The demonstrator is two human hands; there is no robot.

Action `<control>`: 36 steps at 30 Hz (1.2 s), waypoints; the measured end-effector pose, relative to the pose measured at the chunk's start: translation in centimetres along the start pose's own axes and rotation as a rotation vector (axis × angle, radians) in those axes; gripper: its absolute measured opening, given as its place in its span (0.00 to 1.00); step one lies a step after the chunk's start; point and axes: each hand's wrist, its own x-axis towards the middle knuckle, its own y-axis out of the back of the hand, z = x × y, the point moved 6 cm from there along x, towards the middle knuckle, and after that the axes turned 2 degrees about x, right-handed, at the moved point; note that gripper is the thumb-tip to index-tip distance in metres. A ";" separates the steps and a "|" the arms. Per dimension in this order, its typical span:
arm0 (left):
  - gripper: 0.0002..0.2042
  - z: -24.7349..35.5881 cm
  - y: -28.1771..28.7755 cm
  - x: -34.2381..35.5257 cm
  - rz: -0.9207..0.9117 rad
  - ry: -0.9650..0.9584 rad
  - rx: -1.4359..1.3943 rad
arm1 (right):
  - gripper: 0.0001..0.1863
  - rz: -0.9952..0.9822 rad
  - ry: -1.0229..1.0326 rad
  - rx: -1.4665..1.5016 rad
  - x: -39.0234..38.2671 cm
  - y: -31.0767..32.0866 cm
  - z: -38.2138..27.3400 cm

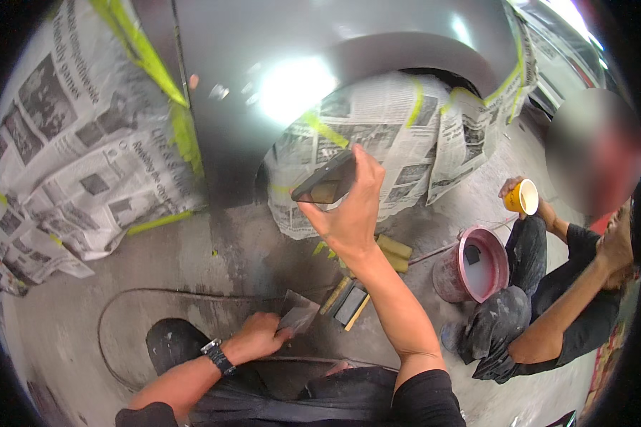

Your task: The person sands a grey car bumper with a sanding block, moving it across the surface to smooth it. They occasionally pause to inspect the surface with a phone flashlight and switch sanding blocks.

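My right hand (345, 213) grips a dark phone (324, 176) by its edges, held up in front of the newspaper-covered wheel area (384, 114). Low at the bottom centre, my left hand (262, 334) is closed on a thin clear plastic packet (299, 311). On the floor between my hands lie dark sanding blocks (349, 306) with yellow edges, and olive-yellow pads (395, 250) behind them.
A grey car panel (235, 156) spans the top, newspaper (71, 142) taped at its left. At right a seated co-worker (548, 334) holds a yellow cup (521, 196) beside a pink bucket (441, 281) of cloudy liquid. A hose (121, 293) crosses the floor.
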 end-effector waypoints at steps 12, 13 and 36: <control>0.17 0.8 0.2 -0.8 -0.086 -0.018 0.044 | 0.56 -0.197 0.142 -0.075 -3.7 -5.7 -4.1; 0.17 0.7 0.2 -0.8 -0.095 -0.027 0.062 | 0.57 -0.204 0.159 -0.065 -3.8 -6.1 -4.3; 0.15 -0.5 0.4 -2.3 -0.087 -0.014 0.052 | 0.60 -0.507 0.142 -0.095 -10.7 -12.2 -4.0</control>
